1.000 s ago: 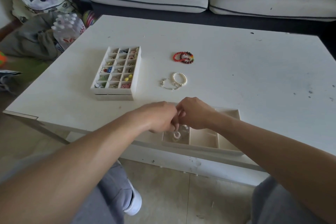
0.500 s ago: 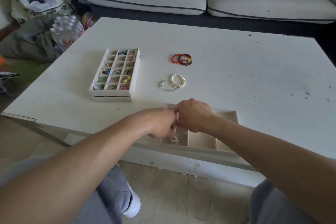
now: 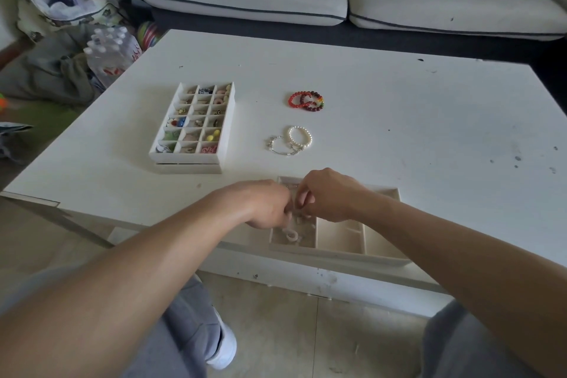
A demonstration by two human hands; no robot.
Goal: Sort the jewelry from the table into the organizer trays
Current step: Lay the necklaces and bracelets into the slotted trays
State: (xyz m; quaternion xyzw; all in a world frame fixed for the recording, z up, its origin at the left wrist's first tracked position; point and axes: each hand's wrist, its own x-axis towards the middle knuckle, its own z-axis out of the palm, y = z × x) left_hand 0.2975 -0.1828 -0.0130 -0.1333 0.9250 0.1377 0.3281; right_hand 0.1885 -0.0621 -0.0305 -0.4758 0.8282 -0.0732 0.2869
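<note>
Curling over the beige tray (image 3: pixel 340 238), left hand (image 3: pixel 264 205) and right hand (image 3: pixel 333 196) meet; cannot tell either grip's hold.

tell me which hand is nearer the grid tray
Left. The left hand is below and to the right of the grid tray, over the near tray's left end. The right hand is beside it, further right.

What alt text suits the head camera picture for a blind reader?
A person's left hand and right hand meet, fingers curled, over a beige tray at the white table's near edge. Farther back lie red beaded bracelets, a pearl bracelet, a silver bracelet and a filled grid organizer.
</note>
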